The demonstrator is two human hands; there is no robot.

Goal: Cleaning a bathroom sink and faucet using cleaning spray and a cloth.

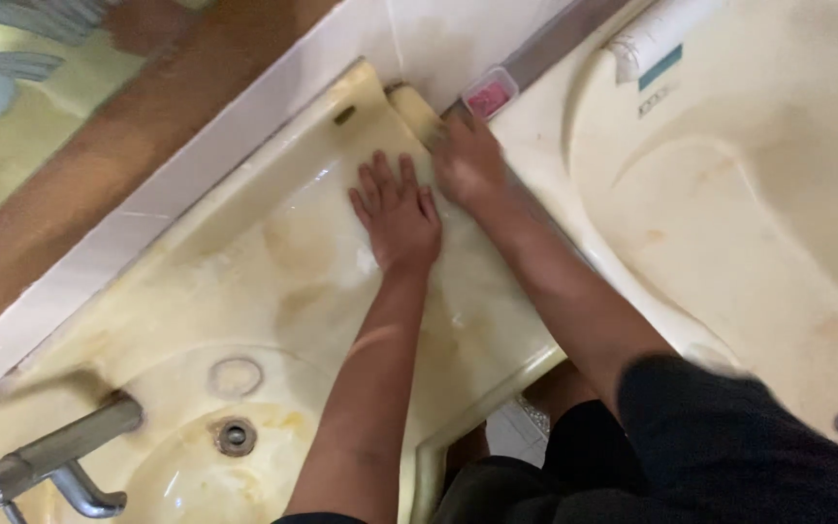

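My left hand (397,212) lies flat, palm down and fingers spread, on the wet yellowed sink counter (273,262). Just to its right, my right hand (465,160) is closed on a yellowish sponge (412,109), pressing it against the counter's far corner. The hand hides most of the sponge. Both forearms reach up from the bottom of the view.
A basin with a metal drain (235,436) and a chrome tap (46,464) sits at the lower left. A small clear box with pink contents (490,93) rests on the ledge. A cream bathtub (749,194) fills the right side. White tiles border the counter.
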